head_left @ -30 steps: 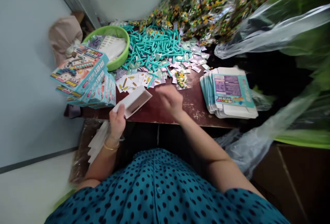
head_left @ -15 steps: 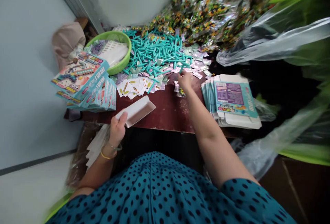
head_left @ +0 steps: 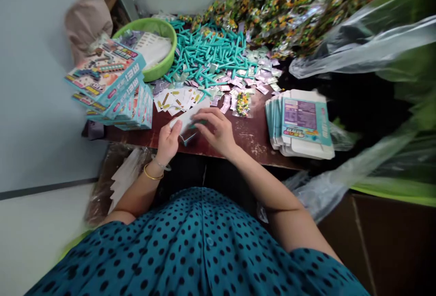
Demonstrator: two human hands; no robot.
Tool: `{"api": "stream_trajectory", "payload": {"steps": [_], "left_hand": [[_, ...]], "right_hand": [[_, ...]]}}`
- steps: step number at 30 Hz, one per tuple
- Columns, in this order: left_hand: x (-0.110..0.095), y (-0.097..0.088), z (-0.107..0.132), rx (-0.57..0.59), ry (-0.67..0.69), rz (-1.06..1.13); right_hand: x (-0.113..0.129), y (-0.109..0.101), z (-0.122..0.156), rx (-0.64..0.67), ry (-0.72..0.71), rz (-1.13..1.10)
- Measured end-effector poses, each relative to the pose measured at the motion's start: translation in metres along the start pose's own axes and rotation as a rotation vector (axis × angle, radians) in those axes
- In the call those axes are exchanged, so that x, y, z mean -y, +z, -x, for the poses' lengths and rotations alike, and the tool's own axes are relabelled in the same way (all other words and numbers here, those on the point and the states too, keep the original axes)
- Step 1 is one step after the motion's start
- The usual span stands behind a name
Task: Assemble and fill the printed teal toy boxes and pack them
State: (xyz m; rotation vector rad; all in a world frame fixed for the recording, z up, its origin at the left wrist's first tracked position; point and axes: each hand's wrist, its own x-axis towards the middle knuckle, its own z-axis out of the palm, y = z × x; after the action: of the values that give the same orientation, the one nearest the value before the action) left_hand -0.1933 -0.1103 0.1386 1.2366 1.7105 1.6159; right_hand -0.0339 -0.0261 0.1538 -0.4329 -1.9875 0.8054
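Note:
My left hand [head_left: 168, 141] grips the near end of a white open box [head_left: 189, 116] at the front edge of the brown table [head_left: 252, 139]. Over the far end of that box, my right hand [head_left: 218, 129] is curled, with a teal stick [head_left: 196, 125] showing under its fingers. A heap of teal sticks [head_left: 211, 55] lies further back, with small foil packets [head_left: 250, 76] and little printed cards [head_left: 177, 100] spread in front of it. One clear packet of coloured bits [head_left: 241, 103] lies just beyond my right hand.
Stacked printed teal boxes [head_left: 112, 87] stand at the left. A pile of flat unfolded cartons [head_left: 301, 121] lies at the right. A green basin [head_left: 155, 48] with white sheets sits at the back left. Bags of coloured packets [head_left: 289, 5] and clear plastic [head_left: 368, 41] fill the back and right.
My right hand reached out to the packets and sticks, then came back to the white box with a teal stick. My left hand has brought the box closer in.

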Motion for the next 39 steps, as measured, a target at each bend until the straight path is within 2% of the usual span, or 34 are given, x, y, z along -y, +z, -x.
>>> {"api": "stream_trajectory", "payload": {"steps": [2,4,6,8,10,13,15,17,18,20,21,22,24,26,27,28,29,31,33,34,36,39], "left_hand": [[-0.009,-0.001,0.000,-0.004,0.042,-0.054],[-0.022,-0.005,-0.001,-0.037,0.111,-0.125],[-0.034,-0.009,-0.001,-0.034,0.224,-0.208],[-0.035,-0.011,0.003,0.066,0.359,-0.294],[-0.019,-0.008,0.013,0.217,0.464,-0.397],[0.030,0.004,0.036,0.416,0.485,-0.580],[0.060,0.012,0.051,0.519,0.396,-0.662],[0.075,0.019,0.059,0.536,0.273,-0.626],[0.076,0.023,0.060,0.516,0.207,-0.543],[0.068,0.031,0.054,0.491,0.046,-0.212],[0.061,0.035,0.048,0.496,-0.055,0.015],[0.055,0.039,0.040,0.501,-0.166,0.248],[0.047,0.044,0.024,0.459,-0.392,0.610],[0.046,0.042,0.009,0.316,-0.595,0.748],[0.048,0.038,0.003,0.238,-0.685,0.755],[0.050,0.033,-0.001,0.184,-0.767,0.747],[0.053,0.026,-0.003,0.164,-0.841,0.732],[0.056,0.010,-0.001,0.208,-0.934,0.704],[0.057,-0.004,0.003,0.272,-0.939,0.689],[0.056,-0.009,0.006,0.276,-0.927,0.691],[0.054,-0.016,0.008,0.204,-0.902,0.706],[0.052,-0.024,0.002,0.047,-0.871,0.699]], "right_hand": [[-0.005,-0.004,0.004,-0.046,-0.029,0.051],[-0.022,-0.015,0.003,-0.071,-0.039,0.101],[-0.055,-0.033,0.001,-0.119,0.021,0.179],[-0.098,-0.053,0.006,-0.144,0.173,0.329],[-0.139,-0.070,0.022,-0.048,0.381,0.538],[-0.174,-0.084,0.065,0.098,0.554,0.752],[-0.178,-0.090,0.091,0.065,0.546,0.785],[-0.170,-0.095,0.105,-0.058,0.520,0.738],[-0.161,-0.096,0.107,-0.148,0.507,0.698],[-0.135,-0.092,0.103,-0.320,0.444,0.598],[-0.118,-0.086,0.099,-0.341,0.378,0.534],[-0.100,-0.077,0.093,-0.281,0.287,0.454],[-0.066,-0.056,0.081,0.042,0.077,0.250],[-0.049,-0.037,0.066,0.363,-0.056,0.044],[-0.049,-0.030,0.055,0.441,-0.066,-0.029],[-0.057,-0.026,0.041,0.446,-0.043,-0.066],[-0.071,-0.024,0.025,0.397,0.004,-0.064],[-0.113,-0.023,-0.013,0.226,0.143,0.051],[-0.162,-0.021,-0.056,0.111,0.287,0.243],[-0.184,-0.018,-0.076,0.112,0.330,0.332],[-0.221,-0.008,-0.109,0.148,0.372,0.504],[-0.254,0.005,-0.136,0.214,0.445,0.694]]}}
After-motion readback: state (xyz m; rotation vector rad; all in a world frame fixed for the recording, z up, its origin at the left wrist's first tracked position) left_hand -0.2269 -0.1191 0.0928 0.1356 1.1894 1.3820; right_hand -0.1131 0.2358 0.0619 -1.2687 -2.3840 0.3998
